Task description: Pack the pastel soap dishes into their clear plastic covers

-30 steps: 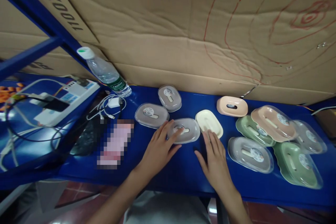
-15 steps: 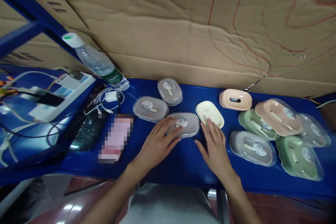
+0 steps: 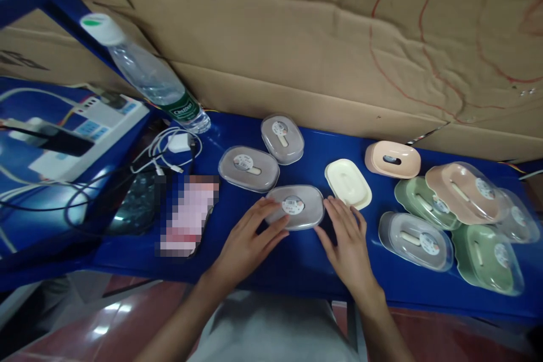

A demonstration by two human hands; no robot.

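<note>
Grey oval dish (image 3: 309, 209), clear-lidded (round label on top), glossy

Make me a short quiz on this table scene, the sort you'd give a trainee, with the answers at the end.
1. Multiple choice: what colour is the lidded container between the left hand and the right hand?
a) green
b) grey
c) peach

2. True or false: the bottle has a white cap.

3. Count: how many green containers are in the group at the right side of the table?

Key: 1. b; 2. true; 3. two
</note>
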